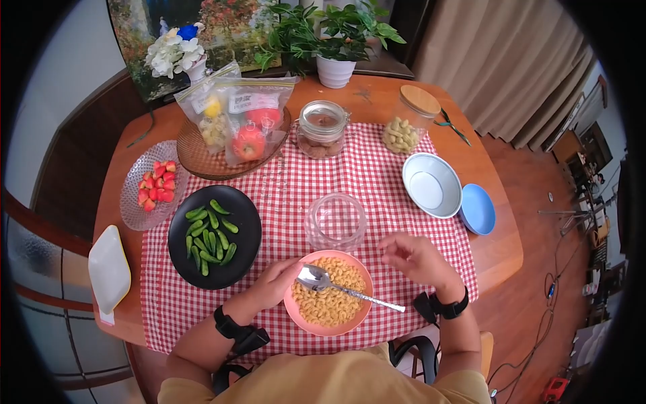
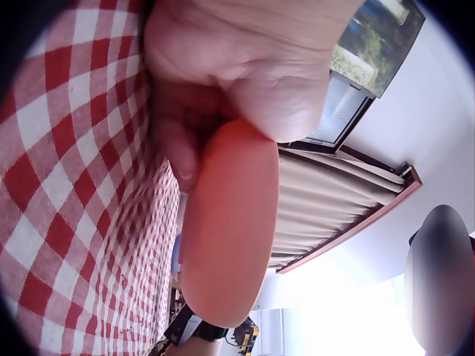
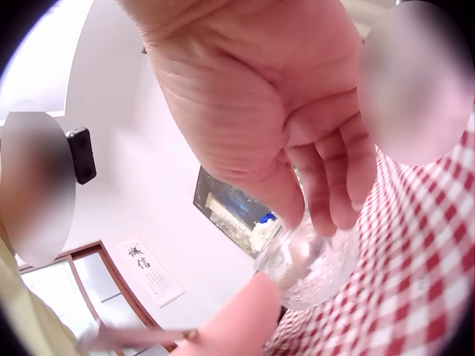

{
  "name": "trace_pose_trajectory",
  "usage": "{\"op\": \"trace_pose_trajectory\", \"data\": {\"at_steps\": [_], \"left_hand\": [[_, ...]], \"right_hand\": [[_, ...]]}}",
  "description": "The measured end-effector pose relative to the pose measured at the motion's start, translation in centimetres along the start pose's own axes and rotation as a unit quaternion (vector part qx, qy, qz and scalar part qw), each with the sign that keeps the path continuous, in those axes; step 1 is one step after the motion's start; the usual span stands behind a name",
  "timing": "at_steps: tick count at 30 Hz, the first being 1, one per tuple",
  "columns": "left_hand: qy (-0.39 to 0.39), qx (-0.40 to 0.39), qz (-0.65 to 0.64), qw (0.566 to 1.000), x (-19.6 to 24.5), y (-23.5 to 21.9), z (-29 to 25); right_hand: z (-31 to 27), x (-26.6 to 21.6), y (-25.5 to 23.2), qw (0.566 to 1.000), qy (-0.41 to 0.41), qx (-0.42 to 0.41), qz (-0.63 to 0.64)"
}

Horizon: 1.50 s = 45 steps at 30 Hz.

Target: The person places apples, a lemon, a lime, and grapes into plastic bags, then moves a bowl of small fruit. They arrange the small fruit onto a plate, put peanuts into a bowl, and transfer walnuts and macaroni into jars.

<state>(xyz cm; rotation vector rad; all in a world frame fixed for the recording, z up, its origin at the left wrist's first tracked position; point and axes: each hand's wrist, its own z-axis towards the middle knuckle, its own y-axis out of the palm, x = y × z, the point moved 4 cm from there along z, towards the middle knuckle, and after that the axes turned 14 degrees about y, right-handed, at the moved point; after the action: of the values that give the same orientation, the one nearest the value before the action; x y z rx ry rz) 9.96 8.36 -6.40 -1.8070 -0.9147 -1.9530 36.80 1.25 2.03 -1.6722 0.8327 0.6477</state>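
Observation:
A pink bowl of small ring-shaped dry pasta or cereal stands at the front of the table. My left hand grips its left side, thumb at the rim and fingers underneath on the outside. A metal spoon lies across the bowl, its head near my left thumb and its patterned handle jutting past the right rim. My right hand hovers right of the bowl with loosely bent fingers and nothing in them. Just beyond the pink bowl is a clear glass bowl.
Left are a black plate of small cucumbers, a glass dish of strawberries and a white tray. Behind stand a basket with bagged fruit and two jars. Metal and blue bowls sit right.

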Motion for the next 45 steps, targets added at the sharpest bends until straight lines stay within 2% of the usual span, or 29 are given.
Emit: {"op": "trace_pose_trajectory", "data": {"at_steps": [1, 3, 4, 6, 7, 9, 10, 11, 13, 14, 15, 17, 18, 19, 21, 25, 26, 28, 29, 31, 33, 36, 37, 40, 45], "left_hand": [[-0.002, 0.005, -0.013, 1.0, 0.1, 0.1, 0.0], [-0.005, 0.01, -0.027, 1.0, -0.1, 0.0, -0.1], [-0.008, 0.013, -0.025, 1.0, -0.3, -0.2, -0.2], [-0.012, 0.017, -0.026, 0.999, -0.4, -0.2, -0.2], [-0.006, 0.013, -0.02, 1.0, -0.2, -0.1, -0.2], [-0.001, 0.011, -0.015, 1.0, 0.2, 0.1, -0.2], [0.004, 0.006, -0.003, 1.0, 0.5, 0.2, -0.2], [0.009, 0.002, 0.009, 1.0, 0.7, 0.3, -0.2], [0.0, 0.003, -0.004, 1.0, 0.9, 0.5, -0.2], [-0.007, 0.002, -0.016, 1.0, 1.0, 0.6, -0.2], [-0.009, 0.004, -0.017, 1.0, 1.1, 0.6, -0.1], [0.005, -0.018, 0.007, 1.0, 1.5, 0.8, -0.1], [0.005, -0.009, 0.014, 1.0, 1.6, 1.0, -0.1], [-0.001, -0.004, 0.011, 1.0, 1.5, 1.0, -0.1], [0.003, -0.006, 0.031, 0.999, 1.3, 0.9, 0.0], [0.007, -0.005, 0.067, 0.998, 1.2, 0.9, 0.1], [-0.003, -0.006, 0.075, 0.997, 1.0, 0.8, 0.0], [0.002, -0.005, 0.06, 0.998, 0.9, 0.8, 0.0], [0.008, -0.005, 0.048, 0.999, 1.0, 0.9, 0.1], [0.006, -0.007, 0.031, 0.999, 1.0, 0.9, 0.1], [0.006, -0.01, 0.016, 1.0, 1.1, 1.1, 0.1], [-0.001, 0.005, -0.005, 1.0, 1.5, 1.2, 0.1], [-0.002, 0.003, -0.009, 1.0, 1.6, 1.3, 0.1], [-0.006, -0.005, 0.0, 1.0, 1.0, 1.0, 0.1], [-0.005, -0.017, 0.02, 1.0, 0.7, 0.8, 0.1]], "right_hand": [[-0.9, 0.8, 0.2, 1.0, 0.002, 0.0, -0.001], [-2.6, 2.5, 1.5, 0.996, 0.045, -0.077, 0.031], [-3.5, 2.8, 2.2, 0.995, 0.047, -0.078, 0.03], [-5.1, 3.3, 3.8, 0.975, 0.086, -0.126, 0.161], [-5.8, 3.2, 4.6, 0.975, 0.088, -0.128, 0.161], [-6.8, 2.6, 5.5, 0.904, 0.066, -0.094, 0.411], [-7.0, 2.4, 5.8, 0.884, 0.055, -0.073, 0.459], [-7.0, 2.7, 6.2, 0.884, 0.057, -0.074, 0.459], [-6.8, 3.4, 6.7, 0.828, 0.014, -0.051, 0.558], [-6.5, 3.2, 6.9, 0.813, -0.007, -0.043, 0.58], [-6.2, 2.8, 6.9, 0.813, -0.005, -0.045, 0.581], [-5.4, 2.1, 6.6, 0.852, 0.023, -0.019, 0.523], [-5.2, 2.0, 6.7, 0.888, 0.047, 0.019, 0.457], [-5.1, 1.6, 6.7, 0.887, 0.053, 0.013, 0.459], [-5.1, 0.4, 5.5, 0.888, -0.025, 0.092, 0.451], [-6.8, -0.7, 2.6, 0.892, -0.073, 0.236, 0.379], [-7.2, -0.8, 2.3, 0.893, -0.07, 0.234, 0.379], [-8.1, -1.5, 1.5, 0.898, -0.126, 0.286, 0.31], [-8.3, -1.4, 1.4, 0.898, -0.124, 0.284, 0.311], [-8.7, -1.5, 1.3, 0.914, -0.129, 0.307, 0.231], [-7.9, -1.5, 1.7, 0.916, -0.12, 0.287, 0.252], [-6.1, 1.3, 3.2, 0.886, -0.013, 0.249, 0.391], [-5.7, 1.7, 3.5, 0.886, -0.013, 0.249, 0.392], [-4.2, 2.7, 4.8, 0.844, 0.04, 0.186, 0.501], [-3.7, 3.2, 5.4, 0.825, 0.059, 0.164, 0.537]]}}
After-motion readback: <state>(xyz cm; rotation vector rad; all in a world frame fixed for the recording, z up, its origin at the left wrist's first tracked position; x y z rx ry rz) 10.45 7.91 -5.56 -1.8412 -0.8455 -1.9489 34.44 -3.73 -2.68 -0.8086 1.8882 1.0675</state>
